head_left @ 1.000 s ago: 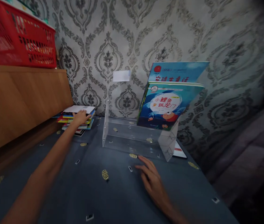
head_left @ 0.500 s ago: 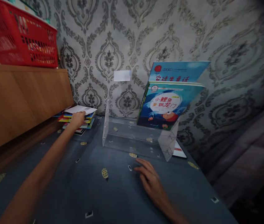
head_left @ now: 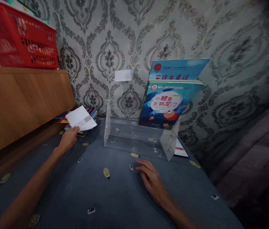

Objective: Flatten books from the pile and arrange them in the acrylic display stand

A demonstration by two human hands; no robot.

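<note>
At nine o'clock, our left hand (head_left: 69, 139) is pinching the near edge of a white sheet (head_left: 80, 117) — closed on it — and the sheet is overlapping the book stack (head_left: 91, 112) in our view. At five o'clock, our right hand (head_left: 151, 181) is staying empty, its fingers loosely open, near the clear rack (head_left: 134, 144), while picture books (head_left: 166, 103) are leaning at two o'clock.
</note>
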